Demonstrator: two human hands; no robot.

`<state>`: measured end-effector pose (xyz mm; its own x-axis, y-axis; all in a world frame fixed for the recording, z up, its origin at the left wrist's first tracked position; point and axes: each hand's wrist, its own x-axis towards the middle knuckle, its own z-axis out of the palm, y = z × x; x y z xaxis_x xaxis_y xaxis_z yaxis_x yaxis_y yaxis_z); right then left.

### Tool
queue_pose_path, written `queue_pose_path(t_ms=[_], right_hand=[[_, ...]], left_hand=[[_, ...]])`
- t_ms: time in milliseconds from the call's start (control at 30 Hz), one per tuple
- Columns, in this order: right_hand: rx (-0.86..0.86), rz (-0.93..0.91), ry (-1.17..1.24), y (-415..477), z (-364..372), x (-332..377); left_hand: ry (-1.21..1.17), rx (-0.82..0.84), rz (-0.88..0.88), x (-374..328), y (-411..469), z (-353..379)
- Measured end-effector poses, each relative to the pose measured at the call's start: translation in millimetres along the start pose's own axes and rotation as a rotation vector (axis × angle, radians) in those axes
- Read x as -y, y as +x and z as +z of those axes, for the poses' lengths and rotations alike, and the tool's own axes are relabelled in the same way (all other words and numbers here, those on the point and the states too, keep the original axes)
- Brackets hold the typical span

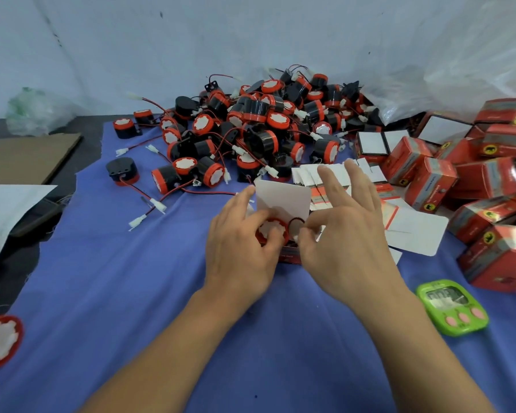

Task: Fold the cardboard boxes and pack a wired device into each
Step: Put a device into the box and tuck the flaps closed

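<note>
Fingers (pixel 242 201) of your left hand (pixel 239 248) curl round the red rim of a wired device (pixel 271 230), which sits white face up. On your right hand (pixel 343 242), thumb and forefinger pinch the device's looped wire (pixel 295 224) just beside the device. The other three fingers (pixel 329 181) are spread and lifted.

The device sits in the open top of a red cardboard box (pixel 289 255), which is mostly hidden under both hands. The box's white lid flap (pixel 280 198) stands up behind the device. The box is on the blue cloth (pixel 131 293) covering the surface, centre of view.

Behind it is a big pile of loose devices (pixel 251 123): black bodies, red rims, red-black leads with white plugs. Right of the flap, just beside the pile, lies a stack of flat box blanks (pixel 325 174), white side up. At far right is a heap of folded red boxes (pixel 486 177), some open-topped.

A green timer (pixel 453 305) lies near your right forearm, digits too blurred to read. One lone device (pixel 0 341) is at the lower-left edge. A brown cardboard sheet (pixel 27 156) lies at left, off the cloth. A clear plastic bag (pixel 459 70) is at upper right, behind the boxes.
</note>
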<state>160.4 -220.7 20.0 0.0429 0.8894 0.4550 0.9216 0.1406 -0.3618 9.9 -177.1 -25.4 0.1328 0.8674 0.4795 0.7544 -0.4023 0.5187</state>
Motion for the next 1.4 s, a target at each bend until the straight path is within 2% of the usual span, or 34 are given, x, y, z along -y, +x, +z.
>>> queue_pose_path(t_ms=[67,133,200,267,333,400,500,667,733,867,1000,1067,1200,1267,1400], right_hand=[[0.076,-0.017,-0.089,1.9,-4.1,-1.5],[0.101,-0.028,-0.144,5.9,-6.5,-1.9],[0.137,-0.049,-0.204,10.3,-6.3,-2.3],[0.197,-0.072,-0.235,13.8,-6.5,-3.2],[0.264,-0.083,-0.23,15.8,-8.6,-3.2],[0.307,-0.09,-0.212,16.7,-11.0,-4.2],[0.31,-0.075,-0.099,15.9,-12.8,-8.4],[0.09,0.092,0.174,13.3,-6.1,-13.2],[0.037,0.113,0.21,11.1,0.2,-12.9],[0.075,0.053,0.064,9.0,12.3,-11.6],[0.139,0.104,-0.029,7.2,17.9,-13.5],[0.168,0.065,-0.065,6.2,23.1,-17.1],[0.304,0.086,0.216,6.8,25.3,-22.4],[0.235,0.163,0.386,4.3,23.7,-21.1],[-0.105,0.366,0.596,-5.2,11.8,-19.3]], left_hand=[[0.032,-0.061,-0.001,-3.6,-1.7,0.3],[0.098,-0.19,0.025,-5.5,-2.6,-1.6],[0.142,-0.327,0.163,-4.9,-2.1,-3.8],[0.125,-0.305,0.362,-5.8,-3.0,-3.8],[0.105,-0.153,0.449,-11.3,-4.9,-2.4],[0.09,-0.027,0.442,-15.6,-4.9,-0.1],[0.076,0.022,0.396,-16.5,-4.5,1.1],[-0.057,0.04,0.214,-16.9,-2.5,-1.9],[-0.06,0.065,0.194,-17.1,-1.0,-3.5],[-0.041,0.09,0.22,-18.3,-4.0,-4.4],[-0.059,-0.008,0.259,-18.0,-9.3,-2.8],[-0.033,-0.07,0.3,-17.0,-8.8,-2.5],[0.078,-0.03,0.317,-16.6,-7.4,-3.5],[0.106,0.004,0.34,-16.9,-7.5,-3.7],[0.118,0.082,0.333,-17.6,-7.1,-5.7]])
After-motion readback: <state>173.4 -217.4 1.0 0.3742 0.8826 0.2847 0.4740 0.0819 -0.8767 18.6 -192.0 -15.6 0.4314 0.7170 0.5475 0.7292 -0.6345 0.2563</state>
